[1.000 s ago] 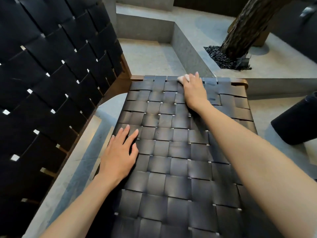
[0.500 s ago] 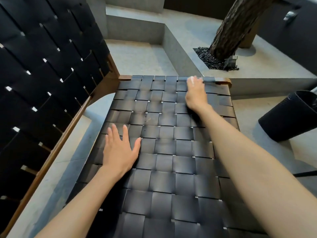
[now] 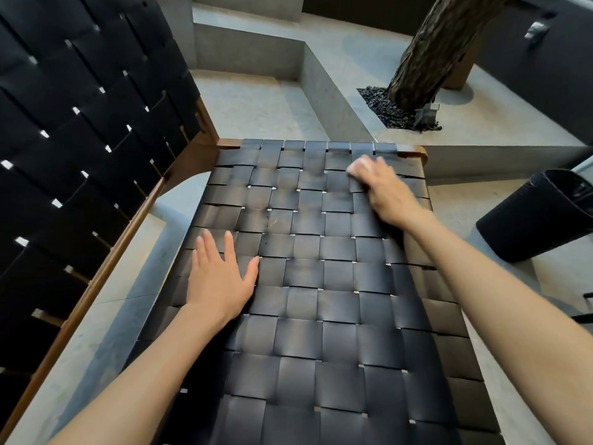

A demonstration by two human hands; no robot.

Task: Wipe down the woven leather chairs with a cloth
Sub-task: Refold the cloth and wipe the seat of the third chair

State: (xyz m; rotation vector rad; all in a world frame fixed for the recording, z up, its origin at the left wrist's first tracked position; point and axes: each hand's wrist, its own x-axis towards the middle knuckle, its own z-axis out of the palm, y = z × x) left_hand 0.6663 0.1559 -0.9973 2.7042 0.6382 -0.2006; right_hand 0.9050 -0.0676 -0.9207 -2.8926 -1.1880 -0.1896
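A: What is the room like?

B: A grey concrete floor (image 3: 250, 107) runs throughout, stepped into raised ledges at the far side. On the far right ledge a rough brown tree trunk (image 3: 433, 49) leans up out of a square patch of black pebbles (image 3: 385, 107).

A: And the surface being cleaned?

B: A woven black leather seat (image 3: 321, 300) fills the middle, reaching from the near edge to its far edge. The broad straps cross in a basket weave with a dull sheen, and pale specks mark a few straps left of centre. A brown wooden frame (image 3: 417, 154) shows at the far corners.

A: Anything beside it?

B: On the left stands a woven black leather chair back (image 3: 80, 139), light showing through its gaps. On the right, apart from the seat, a black ribbed bin (image 3: 539, 216) stands tilted on the floor.

A: The hands?

B: The left hand (image 3: 218, 281) lies flat on the seat's left side, fingers straight and spread, with nothing in its grip. The right hand (image 3: 388, 194) is at the far right, near the far edge. Its grip is closed over a small white cloth (image 3: 357, 167), pressing it onto the straps. The cloth peeks out past the fingers, blurred.
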